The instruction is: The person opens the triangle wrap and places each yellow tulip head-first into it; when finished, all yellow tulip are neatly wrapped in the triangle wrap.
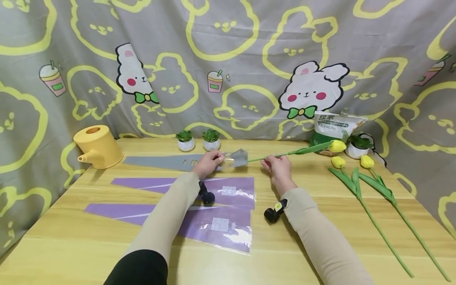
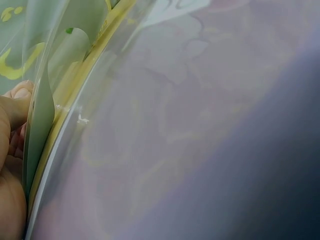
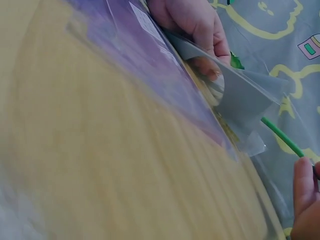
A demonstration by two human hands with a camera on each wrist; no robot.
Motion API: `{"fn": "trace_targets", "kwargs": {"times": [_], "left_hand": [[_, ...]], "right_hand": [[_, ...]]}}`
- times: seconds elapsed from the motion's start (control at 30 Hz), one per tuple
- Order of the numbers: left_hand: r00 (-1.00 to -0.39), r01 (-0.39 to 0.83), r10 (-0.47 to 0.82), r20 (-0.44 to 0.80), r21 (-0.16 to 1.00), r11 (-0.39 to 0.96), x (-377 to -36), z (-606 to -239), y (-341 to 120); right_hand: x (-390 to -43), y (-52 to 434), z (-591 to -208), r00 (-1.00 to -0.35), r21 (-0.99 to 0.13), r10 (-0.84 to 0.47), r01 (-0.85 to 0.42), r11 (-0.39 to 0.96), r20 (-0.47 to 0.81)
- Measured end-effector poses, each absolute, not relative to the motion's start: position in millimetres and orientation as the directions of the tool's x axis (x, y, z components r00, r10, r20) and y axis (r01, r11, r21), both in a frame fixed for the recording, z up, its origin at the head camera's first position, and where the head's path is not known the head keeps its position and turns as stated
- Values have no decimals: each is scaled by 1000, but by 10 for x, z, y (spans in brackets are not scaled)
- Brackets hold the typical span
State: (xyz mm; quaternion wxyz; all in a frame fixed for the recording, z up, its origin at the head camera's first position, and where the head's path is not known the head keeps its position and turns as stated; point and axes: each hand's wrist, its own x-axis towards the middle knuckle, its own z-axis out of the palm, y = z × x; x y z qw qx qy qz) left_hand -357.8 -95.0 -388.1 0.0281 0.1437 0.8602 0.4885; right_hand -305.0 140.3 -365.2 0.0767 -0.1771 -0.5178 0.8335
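Note:
My left hand [image 1: 208, 163] pinches the grey flower sleeve [image 1: 156, 161] by its wide end, whose mouth [image 3: 250, 102] gapes toward the right. Between the fingertips of my right hand [image 1: 279, 170] is the green stem of a yellow tulip [image 1: 336, 146], its bloom pointing right. The tulip's stem end [image 3: 270, 125] is right at the sleeve's mouth in the right wrist view. The left wrist view shows my left thumb [image 2: 21, 100] against the sleeve's film. Two purple sleeves [image 1: 208, 186] lie flat nearer to me, side by side.
Two more yellow tulips [image 1: 374, 198] lie on the right of the wooden table [image 1: 303, 253]. A yellow watering can [image 1: 101, 148] stands at the back left, small potted succulents [image 1: 186, 144] along the back. A white-and-green bag [image 1: 331, 128] and another potted plant [image 1: 357, 148] stand back right, before a patterned curtain [image 1: 249, 51].

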Motion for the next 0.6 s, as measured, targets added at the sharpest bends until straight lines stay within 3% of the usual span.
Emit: {"fn": "trace_targets", "kwargs": {"times": [0.3,0.6], "left_hand": [[-958,215,272,85,842,494,-3568,-3908,-942],[-955,236,280,102,833,501,-3581,-3911,-930]], "right_hand": [[-3039,1392,-3758,-949,-857,175,144,-495,-261],[-3060,1340,-3766,-966,-893,89,188,-409,-244]]}}
